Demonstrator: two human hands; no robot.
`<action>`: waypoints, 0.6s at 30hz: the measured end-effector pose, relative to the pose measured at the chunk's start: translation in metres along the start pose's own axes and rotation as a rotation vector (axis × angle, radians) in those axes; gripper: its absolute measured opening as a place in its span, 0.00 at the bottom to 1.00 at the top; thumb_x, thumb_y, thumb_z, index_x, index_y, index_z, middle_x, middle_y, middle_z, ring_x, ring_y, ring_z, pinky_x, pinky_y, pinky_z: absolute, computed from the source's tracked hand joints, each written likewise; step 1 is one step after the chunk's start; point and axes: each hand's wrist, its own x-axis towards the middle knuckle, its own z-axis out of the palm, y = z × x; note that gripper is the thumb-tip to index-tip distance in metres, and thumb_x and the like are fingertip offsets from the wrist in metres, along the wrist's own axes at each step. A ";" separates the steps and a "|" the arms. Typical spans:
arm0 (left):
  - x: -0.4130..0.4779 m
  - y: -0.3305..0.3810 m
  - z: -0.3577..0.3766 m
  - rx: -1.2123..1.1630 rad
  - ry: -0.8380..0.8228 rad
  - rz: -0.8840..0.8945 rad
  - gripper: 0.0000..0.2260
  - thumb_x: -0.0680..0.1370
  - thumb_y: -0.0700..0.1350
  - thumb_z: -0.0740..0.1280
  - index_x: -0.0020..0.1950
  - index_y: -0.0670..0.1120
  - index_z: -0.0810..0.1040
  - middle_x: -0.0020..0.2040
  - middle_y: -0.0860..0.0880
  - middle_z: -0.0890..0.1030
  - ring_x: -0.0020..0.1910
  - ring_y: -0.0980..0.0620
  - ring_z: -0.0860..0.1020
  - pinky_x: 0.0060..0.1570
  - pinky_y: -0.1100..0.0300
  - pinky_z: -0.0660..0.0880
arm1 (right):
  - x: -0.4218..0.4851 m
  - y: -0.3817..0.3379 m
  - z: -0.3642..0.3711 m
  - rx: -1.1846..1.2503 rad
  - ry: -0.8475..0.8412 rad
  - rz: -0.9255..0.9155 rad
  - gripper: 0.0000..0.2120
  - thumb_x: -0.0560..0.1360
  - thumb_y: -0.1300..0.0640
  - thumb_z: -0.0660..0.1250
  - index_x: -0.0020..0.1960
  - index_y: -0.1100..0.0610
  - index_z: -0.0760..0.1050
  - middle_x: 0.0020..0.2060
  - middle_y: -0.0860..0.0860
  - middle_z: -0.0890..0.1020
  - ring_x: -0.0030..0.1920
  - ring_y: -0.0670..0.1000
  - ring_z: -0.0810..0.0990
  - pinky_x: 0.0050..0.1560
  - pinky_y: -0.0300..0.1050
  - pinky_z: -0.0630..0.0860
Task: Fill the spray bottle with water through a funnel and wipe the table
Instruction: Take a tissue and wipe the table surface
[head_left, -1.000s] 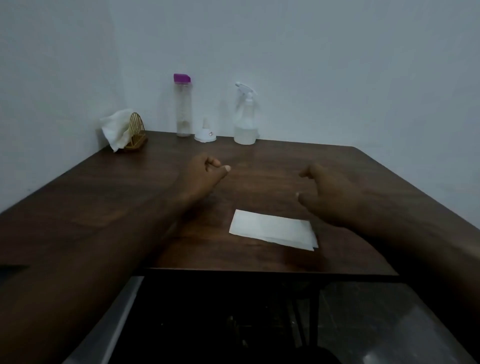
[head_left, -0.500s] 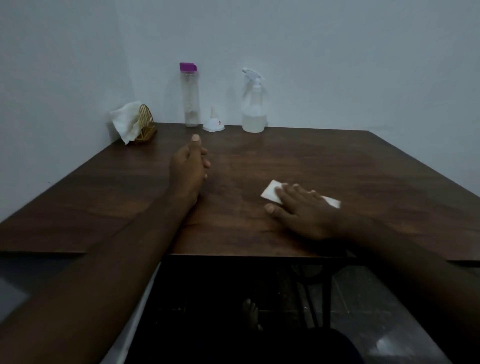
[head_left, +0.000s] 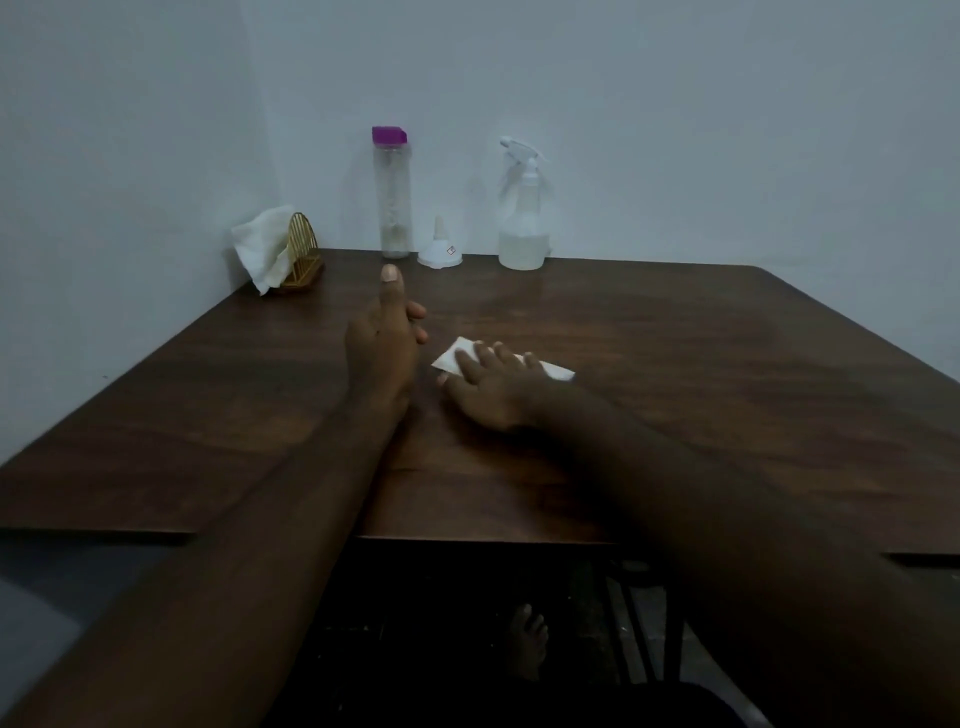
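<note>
Spray bottle (head_left: 523, 228) stood part-filled, funnel (head_left: 439, 253) beside it; right hand (head_left: 493, 389), spread, pressed tissue (head_left: 453, 357); left hand (head_left: 382, 343) loosely curled, empty; wiping apparently begun.

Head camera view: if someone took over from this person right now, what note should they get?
Left hand: thumb up, holding nothing.
Right hand: flat on the folded tissue, mid-table.
Spray bottle, partly filled, sprayer on, stands at the wall beside the funnel and purple-capped bottle.
Done: filling, apparently.
Left: wipe the table.

Dim light — pale walls (head_left: 675, 104), dark wooden table (head_left: 727, 364), dark floor (head_left: 441, 623)
</note>
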 end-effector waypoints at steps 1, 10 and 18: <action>0.000 -0.001 0.001 0.016 0.001 0.041 0.28 0.77 0.68 0.53 0.35 0.47 0.77 0.29 0.49 0.77 0.29 0.54 0.74 0.38 0.55 0.71 | 0.000 -0.010 0.003 -0.003 0.005 -0.075 0.31 0.81 0.37 0.41 0.80 0.48 0.45 0.80 0.53 0.45 0.80 0.54 0.42 0.77 0.61 0.40; 0.000 -0.006 -0.001 0.096 0.039 0.257 0.26 0.78 0.67 0.52 0.33 0.50 0.75 0.30 0.49 0.77 0.33 0.53 0.77 0.42 0.53 0.75 | 0.021 0.021 -0.013 -0.028 -0.027 0.071 0.29 0.82 0.39 0.40 0.80 0.48 0.42 0.80 0.51 0.43 0.79 0.54 0.40 0.77 0.60 0.39; 0.002 -0.005 -0.007 0.040 0.096 0.210 0.28 0.77 0.69 0.51 0.32 0.50 0.76 0.29 0.51 0.77 0.33 0.53 0.77 0.43 0.55 0.74 | 0.022 0.009 -0.011 -0.049 -0.027 -0.086 0.28 0.83 0.42 0.41 0.80 0.50 0.45 0.80 0.53 0.46 0.80 0.55 0.44 0.77 0.60 0.43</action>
